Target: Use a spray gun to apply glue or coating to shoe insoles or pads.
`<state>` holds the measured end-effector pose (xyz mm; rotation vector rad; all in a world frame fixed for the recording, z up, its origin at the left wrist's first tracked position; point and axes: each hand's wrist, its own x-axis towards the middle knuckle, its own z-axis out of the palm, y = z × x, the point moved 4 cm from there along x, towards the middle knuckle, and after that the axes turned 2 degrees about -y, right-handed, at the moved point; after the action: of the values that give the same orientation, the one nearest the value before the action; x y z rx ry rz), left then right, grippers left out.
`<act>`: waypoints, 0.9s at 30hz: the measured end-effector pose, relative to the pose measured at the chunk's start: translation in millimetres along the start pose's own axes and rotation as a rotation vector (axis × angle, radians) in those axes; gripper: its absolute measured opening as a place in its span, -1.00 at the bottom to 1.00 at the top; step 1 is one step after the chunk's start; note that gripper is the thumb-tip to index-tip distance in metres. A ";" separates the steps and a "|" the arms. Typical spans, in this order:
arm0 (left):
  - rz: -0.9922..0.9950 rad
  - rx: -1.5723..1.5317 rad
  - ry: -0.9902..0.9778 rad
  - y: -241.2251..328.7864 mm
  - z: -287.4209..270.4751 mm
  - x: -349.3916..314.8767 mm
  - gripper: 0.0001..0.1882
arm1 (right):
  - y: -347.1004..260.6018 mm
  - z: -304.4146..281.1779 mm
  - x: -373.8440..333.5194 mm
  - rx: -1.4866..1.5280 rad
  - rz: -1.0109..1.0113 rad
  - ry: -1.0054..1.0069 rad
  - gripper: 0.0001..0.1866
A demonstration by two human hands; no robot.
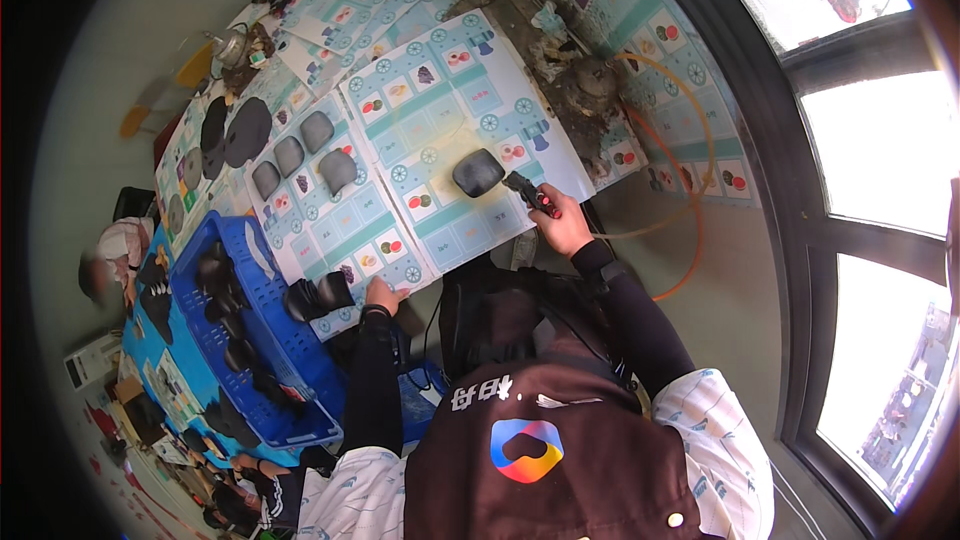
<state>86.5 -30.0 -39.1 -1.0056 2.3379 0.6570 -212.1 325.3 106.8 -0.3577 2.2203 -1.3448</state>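
Fingers of the right hand are clamped around a black spray tool, whose tip points at a dark grey rounded block just beside it. That block lies on the fruit-patterned bench. The left hand is at the near edge, beside a row of black rounded pieces; whether its fingers are apart or together, I cannot tell. Four grey blocks sit farther left, near the blue crate.
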 end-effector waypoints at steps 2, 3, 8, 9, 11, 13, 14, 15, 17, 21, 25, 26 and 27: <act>-0.014 0.021 0.003 1.4 -1.0 -1.8 -0.30 | -2.8 -1.1 1.8 0.018 0.010 0.005 -0.69; -0.011 0.016 0.005 5.8 -3.6 -1.4 -0.30 | -2.2 -3.5 1.9 0.035 0.023 0.016 -0.69; -0.093 -0.016 -0.089 9.5 -8.9 -2.1 -0.23 | -0.3 -6.0 -1.2 0.003 0.010 0.027 -0.70; -0.095 -0.019 -0.087 9.2 -9.6 -2.6 -0.23 | -0.2 -6.2 -1.8 -0.034 0.029 0.036 -0.70; -0.066 -0.029 -0.084 9.7 -11.0 -3.4 -0.23 | 0.4 -7.7 -1.8 -0.042 0.055 0.001 -0.70; -0.070 -0.021 -0.090 15.4 -12.6 -3.3 -0.23 | 4.6 -9.1 -2.2 -0.053 0.089 -0.025 -0.70; -0.075 -0.012 -0.095 18.5 -13.1 -3.1 -0.24 | 5.3 -8.4 -0.8 -0.047 0.048 -0.007 -0.70; -0.077 -0.013 -0.094 17.6 -12.5 -3.0 -0.24 | -1.0 -7.7 0.9 -0.039 0.004 0.005 -0.70; -0.058 -0.025 -0.087 17.0 -12.1 -1.7 -0.25 | -7.9 -10.9 3.2 -0.026 0.025 0.003 -0.71; -0.053 -0.054 -0.082 -2.2 -4.3 -0.5 -0.26 | -17.3 -5.5 5.3 -0.026 -0.004 0.014 -0.72; -0.085 -0.028 -0.075 14.9 -10.7 -2.0 -0.26 | -7.8 -11.4 3.7 -0.030 0.019 0.031 -0.71; -0.088 -0.042 -0.078 13.7 -11.5 -2.5 -0.26 | -7.1 -11.6 2.7 -0.053 0.017 0.029 -0.71; -0.086 -0.040 -0.077 14.2 -11.7 -2.1 -0.26 | -4.8 -12.1 2.3 -0.076 0.016 0.032 -0.71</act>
<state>74.0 -27.3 -25.6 -1.0725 2.2103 0.6994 -220.9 331.0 114.9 -0.3469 2.3001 -1.2691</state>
